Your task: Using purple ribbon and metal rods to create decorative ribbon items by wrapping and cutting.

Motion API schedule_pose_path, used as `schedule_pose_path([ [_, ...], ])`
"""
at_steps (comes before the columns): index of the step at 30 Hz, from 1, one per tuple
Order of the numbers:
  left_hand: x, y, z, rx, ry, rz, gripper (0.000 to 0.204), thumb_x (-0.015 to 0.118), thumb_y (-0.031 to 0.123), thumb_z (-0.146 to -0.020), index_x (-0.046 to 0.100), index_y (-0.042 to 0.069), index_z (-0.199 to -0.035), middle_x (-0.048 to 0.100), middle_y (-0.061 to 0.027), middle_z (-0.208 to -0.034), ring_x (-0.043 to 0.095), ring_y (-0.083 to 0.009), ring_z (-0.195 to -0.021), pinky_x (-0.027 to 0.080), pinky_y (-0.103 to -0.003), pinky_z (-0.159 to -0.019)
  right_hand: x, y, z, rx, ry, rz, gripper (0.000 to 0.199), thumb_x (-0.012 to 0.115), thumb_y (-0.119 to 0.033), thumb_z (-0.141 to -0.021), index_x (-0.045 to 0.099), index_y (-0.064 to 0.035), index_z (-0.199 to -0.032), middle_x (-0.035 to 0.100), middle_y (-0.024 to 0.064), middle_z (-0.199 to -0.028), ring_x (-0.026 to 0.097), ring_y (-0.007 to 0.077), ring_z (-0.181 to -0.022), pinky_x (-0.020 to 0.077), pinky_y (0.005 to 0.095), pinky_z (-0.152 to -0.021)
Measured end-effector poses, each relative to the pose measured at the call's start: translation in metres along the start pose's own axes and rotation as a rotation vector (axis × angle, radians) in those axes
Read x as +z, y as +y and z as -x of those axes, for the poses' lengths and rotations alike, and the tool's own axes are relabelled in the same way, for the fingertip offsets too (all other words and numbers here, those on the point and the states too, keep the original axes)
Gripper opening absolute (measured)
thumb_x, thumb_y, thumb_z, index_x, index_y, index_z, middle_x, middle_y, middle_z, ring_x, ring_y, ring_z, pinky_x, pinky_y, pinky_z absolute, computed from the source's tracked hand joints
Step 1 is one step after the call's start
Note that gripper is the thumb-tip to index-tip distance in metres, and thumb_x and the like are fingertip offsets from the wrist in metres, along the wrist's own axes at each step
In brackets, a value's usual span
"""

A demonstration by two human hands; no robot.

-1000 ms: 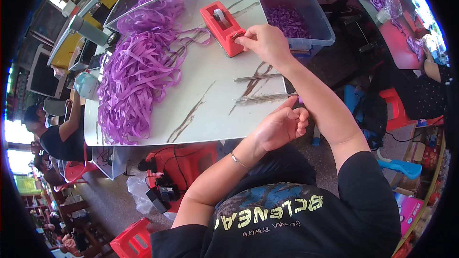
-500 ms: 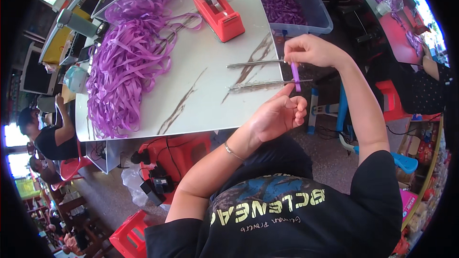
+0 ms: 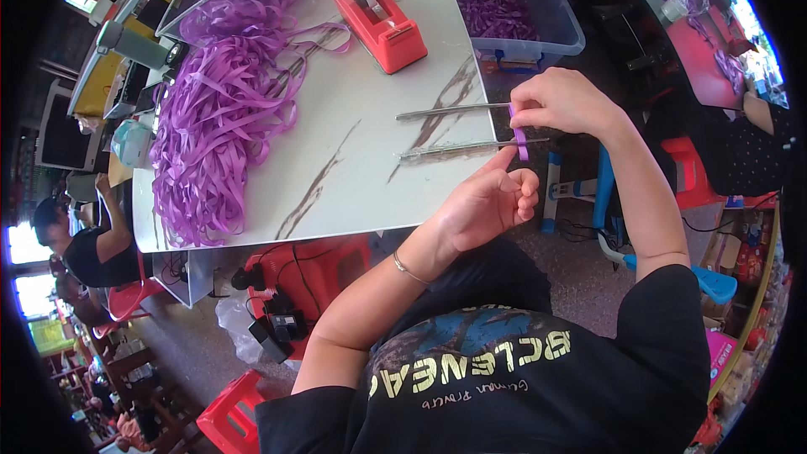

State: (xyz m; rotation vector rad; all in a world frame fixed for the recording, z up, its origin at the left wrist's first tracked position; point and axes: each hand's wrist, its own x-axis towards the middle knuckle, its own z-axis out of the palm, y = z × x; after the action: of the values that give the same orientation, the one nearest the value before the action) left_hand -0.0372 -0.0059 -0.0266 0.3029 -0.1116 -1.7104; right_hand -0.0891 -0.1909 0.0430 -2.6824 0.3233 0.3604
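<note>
Two thin metal rods stick out past the table's right edge, an upper rod (image 3: 445, 110) and a lower rod (image 3: 454, 150) with clear tape along it. A short purple ribbon (image 3: 522, 148) crosses the lower rod and runs up to the upper rod's end. My right hand (image 3: 565, 101) pinches the ribbon there, its fingertips partly hiding it. Below, my left hand (image 3: 494, 206) has one digit stretched to the ribbon at the lower rod; its other fingers curl loosely around nothing.
A large heap of purple ribbon (image 3: 220, 130) covers the left of the marble-patterned table (image 3: 336, 193). A red tape dispenser (image 3: 380, 25) stands at the back. Beyond the right edge is a clear plastic bin (image 3: 563, 34) of purple pieces. Red stools (image 3: 231, 412) and other people are around.
My right hand has shifted slightly right and turned, its fingers now lower over the upper rod's end with the ribbon. My left hand stays almost still.
</note>
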Motion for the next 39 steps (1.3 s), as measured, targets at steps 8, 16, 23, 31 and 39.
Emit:
schedule_pose_path([
  [8, 0.002, 0.000, 0.000, -0.010, 0.031, -0.003, 0.048, 0.044, 0.004, -0.075, 0.028, 0.014, -0.120, 0.044, -0.0028, -0.076, 0.044, -0.0128, -0.070, 0.041, -0.026, -0.067, 0.002, 0.000, -0.002, 0.132, 0.068, 0.181, 0.034, 0.070, -0.042, -0.065, 0.061, -0.0091, -0.062, 0.058, 0.0044, -0.057, 0.059, 0.0229, -0.060, 0.0442, 0.0346, -0.057],
  [16, 0.004, 0.001, -0.002, -0.020, -0.015, -0.010, 0.049, 0.043, 0.003, -0.074, 0.028, 0.013, -0.120, 0.044, -0.0025, -0.076, 0.043, -0.0123, -0.070, 0.041, -0.026, -0.068, 0.066, 0.084, 0.002, 0.006, 0.438, -0.444, 0.040, 0.063, -0.043, -0.077, 0.048, -0.0093, -0.062, 0.042, -0.0034, -0.051, 0.041, 0.0107, -0.045, 0.0365, 0.0258, -0.048],
  [23, 0.000, 0.002, -0.001, -0.007, -0.008, -0.021, 0.056, 0.043, 0.003, -0.074, 0.027, 0.010, -0.128, 0.044, -0.0017, -0.075, 0.043, -0.0118, -0.068, 0.041, -0.025, -0.067, 0.148, 0.072, -0.016, -0.131, -0.052, -1.896, 0.030, 0.045, -0.028, -0.091, 0.050, -0.0094, -0.115, 0.037, -0.0083, -0.054, 0.042, 0.0014, -0.058, 0.0352, 0.0192, -0.054],
  [31, 0.002, 0.002, -0.002, -0.018, -0.034, -0.032, 0.055, 0.044, 0.004, -0.073, 0.031, 0.007, -0.127, 0.043, -0.0010, -0.073, 0.042, -0.0108, -0.067, 0.040, -0.024, -0.066, 0.172, 0.054, -0.036, -0.640, -0.454, -2.387, 0.034, 0.041, -0.030, -0.094, 0.045, -0.0085, -0.120, 0.035, -0.0100, -0.048, 0.042, 0.0002, -0.048, 0.0374, 0.0207, -0.056],
  [39, 0.002, 0.002, 0.000, 0.000, -0.013, -0.018, 0.057, 0.044, 0.004, -0.073, 0.029, 0.010, -0.128, 0.043, -0.0011, -0.074, 0.042, -0.0110, -0.067, 0.040, -0.024, -0.066, 0.153, 0.048, -0.029, -0.386, -0.195, -2.118, 0.024, 0.050, -0.033, -0.090, 0.052, -0.0098, -0.094, 0.049, -0.0055, -0.061, 0.049, 0.0039, -0.057, 0.0398, 0.0209, -0.055],
])
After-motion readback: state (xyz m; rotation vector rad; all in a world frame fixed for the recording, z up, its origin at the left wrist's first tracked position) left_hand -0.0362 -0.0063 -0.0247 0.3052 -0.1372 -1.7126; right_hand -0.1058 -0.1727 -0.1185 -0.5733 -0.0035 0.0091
